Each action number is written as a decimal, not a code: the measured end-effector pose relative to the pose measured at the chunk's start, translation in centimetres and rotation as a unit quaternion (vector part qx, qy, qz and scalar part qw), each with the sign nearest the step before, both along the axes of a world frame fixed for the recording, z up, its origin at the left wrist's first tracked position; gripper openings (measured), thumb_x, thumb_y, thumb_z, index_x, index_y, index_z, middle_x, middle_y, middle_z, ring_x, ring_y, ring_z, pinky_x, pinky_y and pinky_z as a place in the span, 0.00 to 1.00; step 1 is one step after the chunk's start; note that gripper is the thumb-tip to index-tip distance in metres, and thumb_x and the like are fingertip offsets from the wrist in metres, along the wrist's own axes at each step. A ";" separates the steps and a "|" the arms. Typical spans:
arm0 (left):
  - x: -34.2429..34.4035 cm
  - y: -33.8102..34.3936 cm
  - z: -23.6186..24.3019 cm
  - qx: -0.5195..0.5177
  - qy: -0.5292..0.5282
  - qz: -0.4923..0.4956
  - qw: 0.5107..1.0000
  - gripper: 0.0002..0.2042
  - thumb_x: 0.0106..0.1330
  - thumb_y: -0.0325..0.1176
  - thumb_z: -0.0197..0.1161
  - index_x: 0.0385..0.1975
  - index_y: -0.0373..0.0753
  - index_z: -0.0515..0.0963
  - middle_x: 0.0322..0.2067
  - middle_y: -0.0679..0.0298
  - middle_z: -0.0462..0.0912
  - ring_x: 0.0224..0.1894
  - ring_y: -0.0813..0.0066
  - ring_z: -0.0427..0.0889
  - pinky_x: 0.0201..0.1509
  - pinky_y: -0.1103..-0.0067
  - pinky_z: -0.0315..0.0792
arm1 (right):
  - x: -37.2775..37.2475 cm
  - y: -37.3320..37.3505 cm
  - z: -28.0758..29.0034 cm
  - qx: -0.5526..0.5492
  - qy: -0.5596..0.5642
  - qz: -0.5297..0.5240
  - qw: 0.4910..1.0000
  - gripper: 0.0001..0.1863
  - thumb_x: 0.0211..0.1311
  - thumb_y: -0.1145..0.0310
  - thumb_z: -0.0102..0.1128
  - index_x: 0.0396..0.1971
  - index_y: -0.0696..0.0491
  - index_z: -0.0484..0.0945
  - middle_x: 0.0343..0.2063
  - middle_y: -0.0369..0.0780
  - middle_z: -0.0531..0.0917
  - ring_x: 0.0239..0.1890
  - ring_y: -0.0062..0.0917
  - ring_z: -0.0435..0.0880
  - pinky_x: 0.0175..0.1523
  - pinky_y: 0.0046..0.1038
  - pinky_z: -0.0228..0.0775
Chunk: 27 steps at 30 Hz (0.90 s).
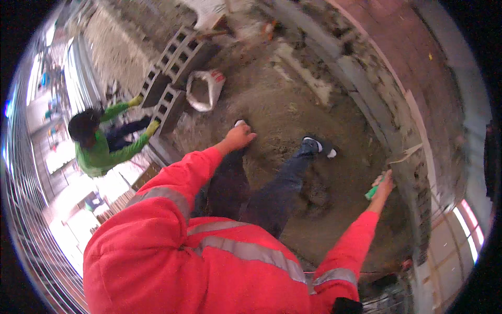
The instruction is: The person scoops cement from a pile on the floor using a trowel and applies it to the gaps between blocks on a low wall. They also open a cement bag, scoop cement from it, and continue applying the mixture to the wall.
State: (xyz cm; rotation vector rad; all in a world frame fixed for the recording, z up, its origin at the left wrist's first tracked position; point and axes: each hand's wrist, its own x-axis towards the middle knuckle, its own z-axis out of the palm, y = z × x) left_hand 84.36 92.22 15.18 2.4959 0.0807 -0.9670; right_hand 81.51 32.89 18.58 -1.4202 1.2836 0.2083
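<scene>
My right hand [385, 184] is closed round the green handle [372, 192] of a trowel. The trowel's pale, blurred blade [407, 154] reaches toward the low wall at the right. My left hand [238, 138] hangs in the air over the dirt floor, above my left leg. Its fingers are apart and loosely bent, with nothing visible in them. Beyond it, a white sack [213, 90] with its mouth gaping stands on the ground, near the concrete blocks.
At the left, a co-worker in green sleeves [95, 152] has yellow-gloved hands on a row of hollow concrete blocks [166, 102]. A low block wall [361, 89] curves along the right. My feet stand on rough, damp-looking dirt [282, 110]. Metal bars [26, 220] line the far left.
</scene>
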 end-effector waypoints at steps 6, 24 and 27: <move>-3.3 7.0 -0.6 -0.102 -0.003 0.106 0.989 0.17 0.58 0.46 0.59 0.24 0.36 0.74 0.33 0.52 0.72 0.38 0.52 0.74 0.42 0.64 0.70 | 4.9 29.8 -3.0 0.150 0.042 0.170 0.973 0.19 0.62 0.50 0.52 0.33 0.53 0.73 0.17 0.32 0.71 0.15 0.17 0.68 0.20 0.22 0.62; -14.7 13.0 -12.2 -0.321 0.050 0.605 0.727 0.15 0.60 0.42 0.61 0.24 0.35 0.71 0.31 0.51 0.73 0.37 0.52 0.75 0.40 0.66 0.69 | 12.4 98.1 -43.3 -0.137 0.023 0.812 0.567 0.17 0.59 0.64 0.47 0.33 0.64 0.76 0.28 0.47 0.81 0.29 0.36 0.81 0.39 0.38 0.71; -13.9 12.3 -12.1 -0.377 -0.006 0.631 0.678 0.15 0.61 0.41 0.60 0.24 0.35 0.71 0.30 0.53 0.73 0.35 0.55 0.75 0.39 0.68 0.69 | 11.9 98.9 -47.1 -0.250 0.034 0.757 0.602 0.19 0.57 0.60 0.52 0.31 0.64 0.77 0.31 0.53 0.82 0.36 0.42 0.82 0.42 0.40 0.73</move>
